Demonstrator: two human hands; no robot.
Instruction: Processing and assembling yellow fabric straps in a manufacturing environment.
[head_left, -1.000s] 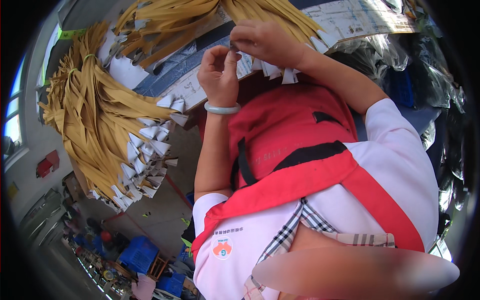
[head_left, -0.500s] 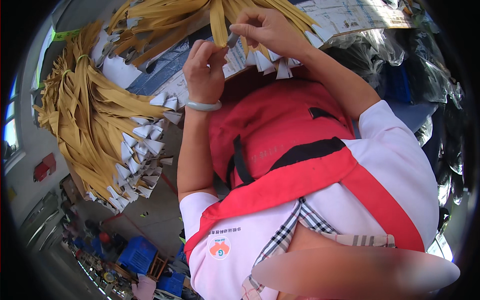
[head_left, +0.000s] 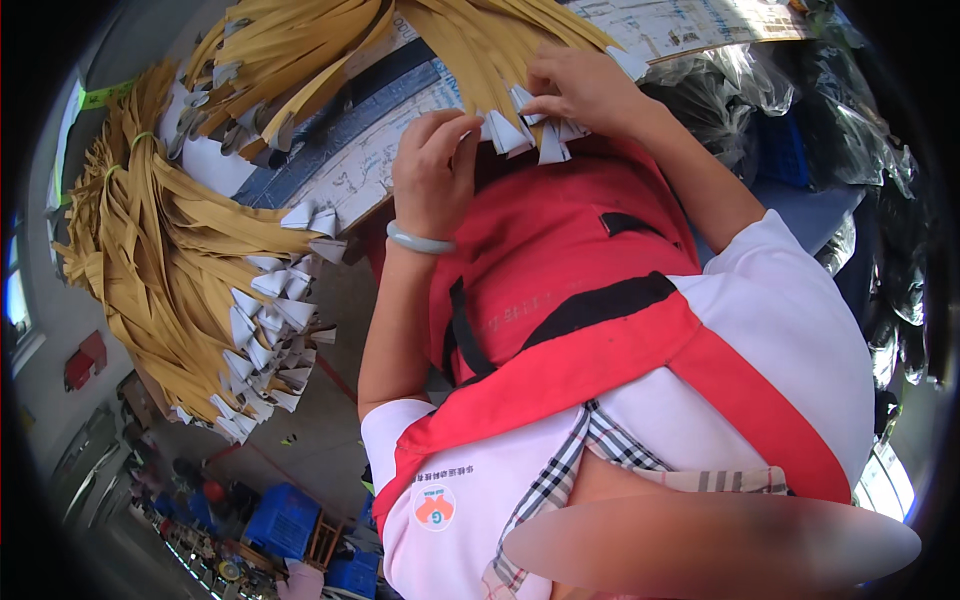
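Several flat mustard-yellow straps (head_left: 480, 60) lie across the worktable, their folded white end tabs (head_left: 507, 134) hanging at the near edge. At the left of these tabs is my left hand (head_left: 435, 170), a pale bangle at its wrist. Its thumb and fingers pinch at a strap end that they partly hide. My right hand (head_left: 590, 92) is bent over the same row of ends, thumb and fingertips closed on a white strap end (head_left: 522, 101). Both hands are just above the red apron (head_left: 550, 230) at my front.
A large bundle of yellow straps (head_left: 170, 250), tied with thin greenish bands, hangs at the left. Another pile (head_left: 290, 60) with grey ends lies farther back on the worktable (head_left: 340, 155). Clear plastic bags (head_left: 730, 90) crowd the right; blue crates (head_left: 283, 522) stand on the floor at lower left.
Both hands have moved toward the near edge and right. The single strap held up between them is now down among the others, with white tabs at my fingertips.
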